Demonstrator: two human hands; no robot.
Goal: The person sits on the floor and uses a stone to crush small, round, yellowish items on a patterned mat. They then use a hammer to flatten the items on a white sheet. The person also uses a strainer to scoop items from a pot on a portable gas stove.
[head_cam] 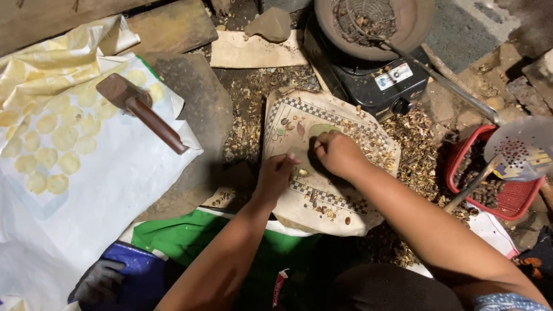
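My left hand (275, 175) rests on a worn patterned cloth (340, 198) with a checkered border, fingers together and pointing up, close to a small nut piece (303, 172). My right hand (337, 151) is curled into a loose fist on the same cloth, fingertips pressed down near a pale green patch (320, 129); whether it pinches anything I cannot tell. Small nuts and shell bits (328, 212) lie scattered over the cloth.
A wooden mallet (140, 109) lies on a white plastic sheet (103, 190) carrying several flat yellowish discs (57, 138). A dark stove (374, 80) with a bowl (374, 23) stands behind. A red basket (501, 184) with a perforated ladle (518, 150) sits right. Shell litter (417, 161) covers the ground.
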